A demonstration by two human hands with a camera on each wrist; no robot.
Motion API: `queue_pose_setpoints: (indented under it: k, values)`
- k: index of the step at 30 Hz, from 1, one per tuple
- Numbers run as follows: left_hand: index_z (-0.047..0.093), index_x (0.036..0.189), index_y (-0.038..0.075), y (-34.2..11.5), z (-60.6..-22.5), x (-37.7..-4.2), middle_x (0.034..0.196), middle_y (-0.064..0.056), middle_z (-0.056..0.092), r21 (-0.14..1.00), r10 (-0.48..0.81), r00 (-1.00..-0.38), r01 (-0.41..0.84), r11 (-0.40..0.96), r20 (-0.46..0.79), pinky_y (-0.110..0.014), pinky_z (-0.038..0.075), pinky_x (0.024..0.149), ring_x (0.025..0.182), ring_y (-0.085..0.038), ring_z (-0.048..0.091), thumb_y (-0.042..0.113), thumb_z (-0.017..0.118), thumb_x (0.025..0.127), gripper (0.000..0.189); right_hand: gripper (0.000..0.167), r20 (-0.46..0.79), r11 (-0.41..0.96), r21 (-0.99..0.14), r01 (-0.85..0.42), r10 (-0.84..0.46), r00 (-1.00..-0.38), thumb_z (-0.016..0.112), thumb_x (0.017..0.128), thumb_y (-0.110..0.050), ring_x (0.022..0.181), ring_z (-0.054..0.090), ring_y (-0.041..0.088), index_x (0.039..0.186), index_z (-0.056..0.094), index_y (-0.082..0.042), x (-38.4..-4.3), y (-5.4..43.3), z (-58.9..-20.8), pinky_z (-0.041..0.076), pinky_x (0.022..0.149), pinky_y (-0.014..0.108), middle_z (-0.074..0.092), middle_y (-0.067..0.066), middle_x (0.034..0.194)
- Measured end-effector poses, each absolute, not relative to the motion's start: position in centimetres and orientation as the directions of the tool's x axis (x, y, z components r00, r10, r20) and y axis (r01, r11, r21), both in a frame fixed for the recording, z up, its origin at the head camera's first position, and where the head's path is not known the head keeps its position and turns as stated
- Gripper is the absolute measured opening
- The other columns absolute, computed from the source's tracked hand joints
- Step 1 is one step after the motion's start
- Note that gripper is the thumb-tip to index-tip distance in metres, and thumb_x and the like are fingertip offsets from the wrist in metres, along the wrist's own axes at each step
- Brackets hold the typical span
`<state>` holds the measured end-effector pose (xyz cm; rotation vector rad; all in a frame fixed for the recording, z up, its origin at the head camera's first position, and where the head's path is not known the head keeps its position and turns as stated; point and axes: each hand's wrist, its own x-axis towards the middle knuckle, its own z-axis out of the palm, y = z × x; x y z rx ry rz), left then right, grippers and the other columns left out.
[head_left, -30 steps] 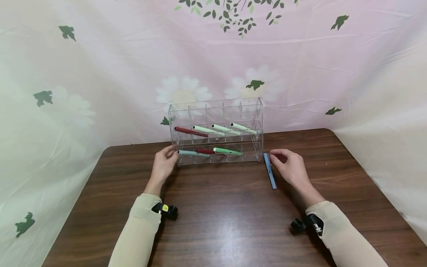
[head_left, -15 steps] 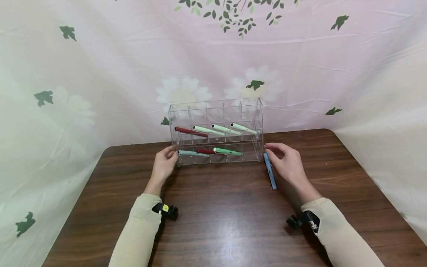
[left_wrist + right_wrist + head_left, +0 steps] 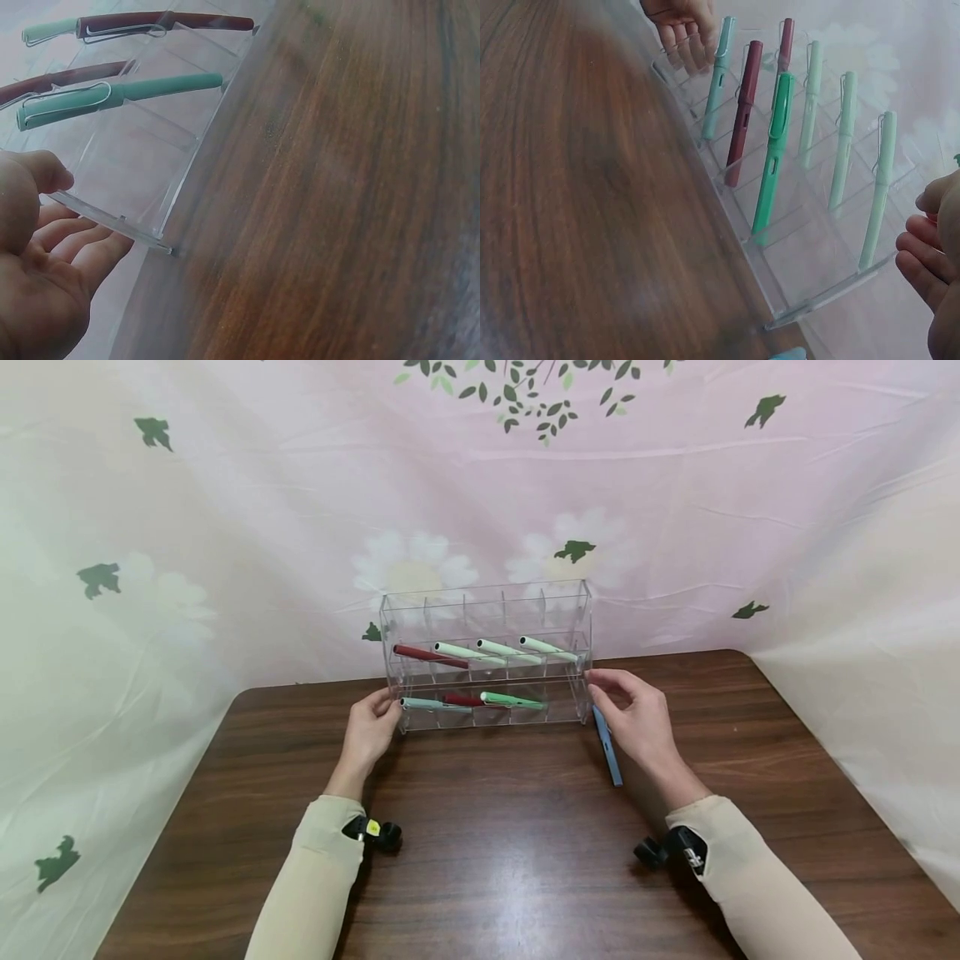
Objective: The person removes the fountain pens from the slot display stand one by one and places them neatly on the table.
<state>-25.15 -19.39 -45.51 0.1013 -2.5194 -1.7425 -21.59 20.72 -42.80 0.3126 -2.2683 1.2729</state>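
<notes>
A clear plastic pen rack (image 3: 566, 714) stands near the back of the table. Its left side panel is pinched by my left hand (image 3: 369, 727), thumb inside and fingers outside in the left wrist view. My right hand (image 3: 637, 714) is at the rack's right side panel, thumb and fingers loosely bent with a gap between them; contact is not clear. In the rack's lower tier lie a light blue pen (image 3: 423, 703), a dark red pen (image 3: 461, 700) and a green pen (image 3: 513, 700). Above are another dark red pen (image 3: 427, 656) and three pale green pens (image 3: 844, 142).
A blue pen (image 3: 609, 752) lies on the dark wooden table (image 3: 495, 827), right of the rack and under my right hand. Behind the table hangs a patterned cloth (image 3: 300, 527), close to the rack's back. A small camera (image 3: 651, 853) sits at my right wrist.
My right hand has moved left and away from me, past the blue pen to the rack's right side panel. The blue pen, the rack and my left hand have stayed put.
</notes>
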Motion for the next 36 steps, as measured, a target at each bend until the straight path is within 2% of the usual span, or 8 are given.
queue_pose_setpoints:
  k: [5,12,14,18,20,28,33,36]
  values:
    - [0.056,0.151,-0.007,-19.4,-45.5,-25.1,0.145,-0.029,0.065,0.940,-0.093,-0.995,-0.007,0.342,0.027,-0.052,0.054,0.119,0.137,-0.036,0.064,0.010,0.055,0.109,0.046,0.023,0.549,0.540,-0.716,-0.443,0.043,-0.834,0.076,0.100,-0.004,0.101,0.077,0.010,0.122,0.079,-0.002,-21.6,20.0,-42.1,0.053,0.081,-0.001,0.081,0.017,0.118]
    - [0.057,0.151,-0.007,-19.5,-45.7,-25.1,0.145,-0.029,0.066,0.937,-0.099,-0.995,-0.012,0.349,0.025,-0.052,0.054,0.119,0.138,-0.037,0.064,0.011,0.056,0.109,0.045,0.026,0.556,0.522,-0.720,-0.457,0.041,-0.830,0.077,0.098,0.002,0.101,0.065,-0.016,0.123,0.079,-0.001,-21.8,19.1,-41.9,0.054,0.080,0.001,0.081,0.018,0.119]
    - [0.057,0.151,-0.007,-19.5,-45.7,-25.1,0.145,-0.029,0.066,0.936,-0.098,-0.995,-0.013,0.353,0.023,-0.052,0.054,0.119,0.138,-0.037,0.064,0.011,0.056,0.109,0.045,0.026,0.566,0.526,-0.712,-0.465,0.038,-0.824,0.077,0.097,0.003,0.101,0.068,-0.010,0.123,0.079,-0.001,-21.9,19.0,-41.9,0.055,0.080,0.002,0.081,0.018,0.119]
    - [0.057,0.151,-0.006,-19.4,-45.6,-25.0,0.145,-0.029,0.065,0.934,-0.098,-0.995,-0.013,0.357,0.024,-0.052,0.054,0.119,0.138,-0.037,0.064,0.012,0.056,0.109,0.045,0.026,0.599,0.542,-0.681,-0.493,0.025,-0.801,0.079,0.096,0.002,0.100,0.075,0.018,0.122,0.079,0.000,-22.3,18.7,-41.6,0.055,0.078,0.006,0.082,0.017,0.117]
    - [0.057,0.150,-0.007,-19.4,-45.5,-25.0,0.146,-0.029,0.065,0.935,-0.100,-0.995,-0.012,0.356,0.025,-0.052,0.054,0.119,0.138,-0.036,0.064,0.011,0.056,0.109,0.045,0.026,0.611,0.548,-0.667,-0.506,0.013,-0.792,0.079,0.097,0.001,0.099,0.074,0.026,0.122,0.079,0.000,-22.5,18.5,-41.4,0.053,0.076,0.008,0.082,0.017,0.115]
    - [0.057,0.151,-0.006,-19.3,-45.3,-24.9,0.146,-0.029,0.065,0.937,-0.101,-0.995,-0.017,0.349,0.020,-0.051,0.053,0.120,0.138,-0.036,0.064,0.010,0.055,0.110,0.044,0.026,0.614,0.555,-0.654,-0.515,-0.010,-0.790,0.078,0.098,-0.002,0.097,0.072,0.025,0.124,0.079,-0.002,-23.3,18.0,-40.7,0.053,0.071,0.022,0.081,0.017,0.118]
    - [0.056,0.152,-0.006,-19.3,-45.2,-24.9,0.147,-0.029,0.064,0.938,-0.098,-0.995,-0.019,0.346,0.016,-0.051,0.053,0.120,0.139,-0.036,0.063,0.011,0.055,0.110,0.045,0.027,0.610,0.549,-0.657,-0.517,-0.015,-0.792,0.077,0.098,-0.002,0.094,0.071,0.029,0.125,0.079,-0.004,-23.7,17.5,-40.5,0.044,0.064,0.014,0.081,0.017,0.119]
    - [0.056,0.152,-0.006,-19.3,-45.2,-24.9,0.146,-0.028,0.064,0.937,-0.101,-0.995,-0.018,0.349,0.019,-0.051,0.053,0.120,0.139,-0.035,0.064,0.010,0.055,0.110,0.045,0.027,0.620,0.547,-0.649,-0.529,-0.023,-0.784,0.077,0.098,-0.002,0.101,0.075,0.037,0.125,0.079,-0.003,-24.0,17.3,-40.4,0.049,0.071,0.015,0.080,0.018,0.120]
